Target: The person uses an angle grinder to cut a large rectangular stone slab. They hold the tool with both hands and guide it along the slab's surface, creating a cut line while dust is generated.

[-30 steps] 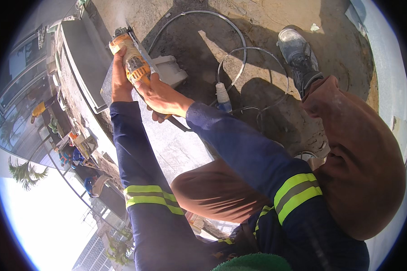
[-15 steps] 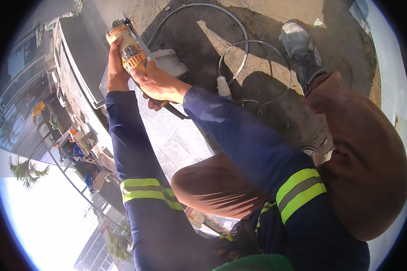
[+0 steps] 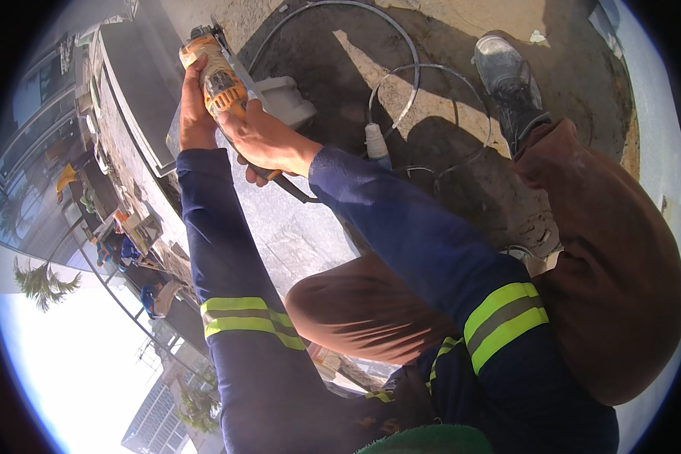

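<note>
Both hands grip a dusty orange-yellow angle grinder (image 3: 223, 89), held out at arm's length in the upper left. My left hand (image 3: 194, 110) wraps round its front part near the head. Behind it, my right hand (image 3: 268, 142) is closed round the rear body, fingers curling underneath. The grinder's disc (image 3: 218, 34) shows edge-on at the far end, beside a grey slab edge. A dark power cord (image 3: 295, 191) leaves the tool's back below my right wrist. Pale dust hazes the air at the head, and the contact of the disc is hard to make out.
A grey cable (image 3: 412, 57) loops over the sandy ground to a white-wrapped connector (image 3: 375, 142). A pale block (image 3: 287, 102) lies right of the grinder. My shoe (image 3: 503, 64) rests at upper right. Several people (image 3: 159, 299) are at far left, near a palm (image 3: 45, 284).
The view has shifted very slightly. Both hands keep the same hold on the grinder, which stays in nearly the same place.
</note>
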A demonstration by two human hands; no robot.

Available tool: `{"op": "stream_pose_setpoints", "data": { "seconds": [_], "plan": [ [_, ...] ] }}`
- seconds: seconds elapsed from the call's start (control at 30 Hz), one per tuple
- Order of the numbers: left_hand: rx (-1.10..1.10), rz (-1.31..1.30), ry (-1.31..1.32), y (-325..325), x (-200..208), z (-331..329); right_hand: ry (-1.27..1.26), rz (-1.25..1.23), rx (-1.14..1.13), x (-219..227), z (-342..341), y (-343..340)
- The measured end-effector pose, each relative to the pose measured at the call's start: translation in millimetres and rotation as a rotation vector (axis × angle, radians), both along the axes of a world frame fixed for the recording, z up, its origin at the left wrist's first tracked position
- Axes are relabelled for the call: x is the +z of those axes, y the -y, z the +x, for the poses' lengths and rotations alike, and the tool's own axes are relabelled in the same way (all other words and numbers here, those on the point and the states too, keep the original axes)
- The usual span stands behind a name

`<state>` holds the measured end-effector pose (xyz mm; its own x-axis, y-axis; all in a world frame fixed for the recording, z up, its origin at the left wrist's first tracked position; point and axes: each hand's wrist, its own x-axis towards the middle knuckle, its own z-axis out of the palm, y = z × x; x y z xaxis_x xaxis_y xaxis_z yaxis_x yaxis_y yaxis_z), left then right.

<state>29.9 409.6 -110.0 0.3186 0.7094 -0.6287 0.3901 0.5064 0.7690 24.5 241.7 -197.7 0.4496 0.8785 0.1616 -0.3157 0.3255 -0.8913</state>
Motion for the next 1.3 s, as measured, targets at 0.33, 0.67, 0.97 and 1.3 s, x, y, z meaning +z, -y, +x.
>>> {"op": "stream_pose_setpoints", "data": {
  "seconds": [0.33,0.67,0.97,1.3],
  "plan": [
    [0.053,0.038,-0.024,17.9,5.6,-21.3,0.041,-0.015,0.345,25.1,14.3,26.1],
    [0.055,0.034,-0.015,27.4,3.9,-23.2,0.134,-0.023,0.368,31.1,19.2,41.6],
    [0.090,0.014,-0.045,34.1,7.0,-26.1,1.493,-0.106,0.130,53.3,29.6,50.9],
    [0.082,0.055,-0.031,45.3,10.4,-26.2,1.309,-0.093,0.076,48.4,18.4,53.9]
  ]
}}
